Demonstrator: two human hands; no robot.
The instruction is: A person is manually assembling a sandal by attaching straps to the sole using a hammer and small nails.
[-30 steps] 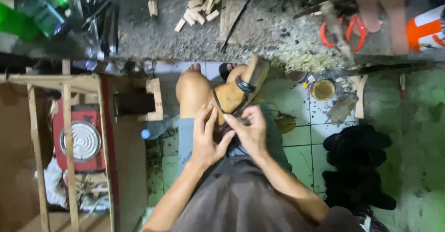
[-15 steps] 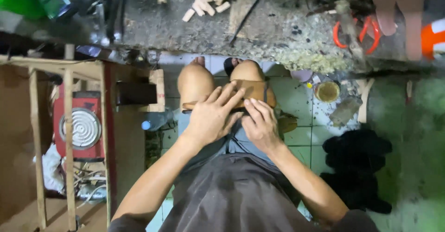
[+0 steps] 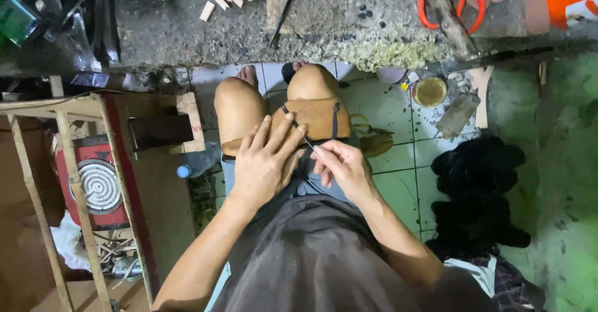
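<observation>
I judged stitching underway: the tan leather piece [image 3: 311, 122] lay across the knees, left hand [image 3: 265, 162] fingers spread flat upon it, right hand [image 3: 342, 169] pinching a needle [image 3: 299, 131]. Next move needed steady piercing.

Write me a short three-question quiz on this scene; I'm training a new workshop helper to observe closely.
1. True or false: the left hand lies flat on the tan leather piece across the knees.
2. What does the right hand pinch? A) orange-handled scissors B) thin dark needle-like tool C) wooden block
3. Fill in: the orange-handled scissors lie on the grey ____ bench.

Key: 1 true; 2 B, the thin dark needle-like tool; 3 concrete.
</observation>
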